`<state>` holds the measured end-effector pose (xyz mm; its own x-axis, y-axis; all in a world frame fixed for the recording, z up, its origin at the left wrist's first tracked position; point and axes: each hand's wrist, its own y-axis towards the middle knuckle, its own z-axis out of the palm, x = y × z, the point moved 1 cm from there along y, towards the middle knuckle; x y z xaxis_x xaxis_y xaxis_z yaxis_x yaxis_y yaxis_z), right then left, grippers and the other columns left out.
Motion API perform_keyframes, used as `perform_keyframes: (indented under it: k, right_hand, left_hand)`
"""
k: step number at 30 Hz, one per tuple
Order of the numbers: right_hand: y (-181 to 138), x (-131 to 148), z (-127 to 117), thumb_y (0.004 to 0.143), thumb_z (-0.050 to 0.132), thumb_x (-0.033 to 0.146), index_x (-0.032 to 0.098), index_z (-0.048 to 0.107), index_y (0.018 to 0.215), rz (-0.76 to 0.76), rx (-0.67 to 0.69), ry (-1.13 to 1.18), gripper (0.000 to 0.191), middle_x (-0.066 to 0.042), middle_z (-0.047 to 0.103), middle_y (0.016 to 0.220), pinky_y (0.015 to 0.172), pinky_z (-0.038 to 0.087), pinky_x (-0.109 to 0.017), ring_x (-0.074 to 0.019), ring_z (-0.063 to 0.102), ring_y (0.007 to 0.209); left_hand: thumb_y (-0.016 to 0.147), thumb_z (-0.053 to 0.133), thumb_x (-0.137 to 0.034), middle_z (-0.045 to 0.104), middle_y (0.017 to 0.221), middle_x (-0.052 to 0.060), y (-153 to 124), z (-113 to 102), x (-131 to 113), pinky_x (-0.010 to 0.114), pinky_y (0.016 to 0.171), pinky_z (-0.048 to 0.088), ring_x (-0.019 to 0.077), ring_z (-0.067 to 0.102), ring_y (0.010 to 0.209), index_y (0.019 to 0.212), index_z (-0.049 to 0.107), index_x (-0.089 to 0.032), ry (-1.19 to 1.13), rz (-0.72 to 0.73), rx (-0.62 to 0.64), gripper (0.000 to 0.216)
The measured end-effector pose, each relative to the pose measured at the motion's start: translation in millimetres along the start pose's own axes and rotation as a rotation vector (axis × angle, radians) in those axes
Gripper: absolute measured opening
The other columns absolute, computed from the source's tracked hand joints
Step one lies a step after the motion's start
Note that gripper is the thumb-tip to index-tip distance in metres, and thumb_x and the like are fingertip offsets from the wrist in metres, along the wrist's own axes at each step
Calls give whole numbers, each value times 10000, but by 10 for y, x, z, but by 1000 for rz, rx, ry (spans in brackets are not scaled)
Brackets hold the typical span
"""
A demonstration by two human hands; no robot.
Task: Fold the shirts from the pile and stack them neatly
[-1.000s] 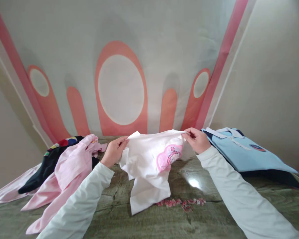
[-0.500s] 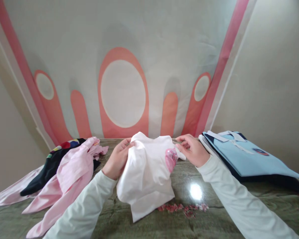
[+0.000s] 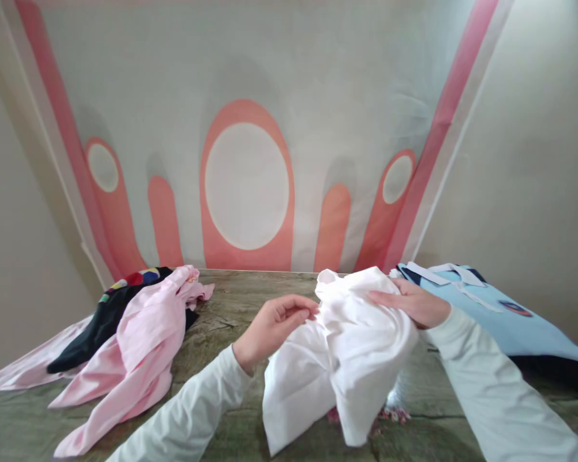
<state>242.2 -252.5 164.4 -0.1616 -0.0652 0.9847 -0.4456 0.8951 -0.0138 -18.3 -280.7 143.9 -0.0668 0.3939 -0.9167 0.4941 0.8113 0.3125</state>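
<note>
A small white garment (image 3: 347, 359) hangs bunched above the greenish marble table (image 3: 231, 301), held between both hands. My left hand (image 3: 274, 324) pinches its left edge with curled fingers. My right hand (image 3: 409, 301) grips the cloth at its upper right, fingers lying over the fabric. The garment's pink print is hidden in the folds. Both arms wear pale long sleeves.
A pink garment (image 3: 144, 346) lies crumpled over a dark one (image 3: 106, 314) at the left of the table. A folded light blue polo shirt (image 3: 491, 314) lies at the right. Small pink bits (image 3: 390, 414) sit under the white garment. A pink-patterned backdrop (image 3: 245, 186) stands behind.
The white garment has shifted to the right and turned, so its pink print no longer shows. Both hands moved right with it and bunched the cloth closer together.
</note>
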Motion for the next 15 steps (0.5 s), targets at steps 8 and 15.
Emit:
perform_keyframes:
  k: [8, 15]
  right_hand:
    - [-416, 260, -217, 673, 658, 404, 202, 700, 870, -178, 91, -306, 285, -52, 687, 869, 716, 510, -322, -244, 625, 811]
    - [-612, 322, -209, 664, 606, 521, 237, 723, 756, -374, 220, -299, 320, -64, 682, 859, 693, 510, -340, -255, 628, 762]
  left_hand:
    - [748, 581, -175, 403, 1310, 133, 727, -129, 674, 374, 925, 356, 231, 365, 1205, 1283, 357, -191, 83, 97, -80, 580]
    - [652, 705, -395, 527, 1198, 112, 1155, 411, 360, 335, 882, 386, 240, 503, 1064, 1146, 539, -180, -238, 4, 507, 564]
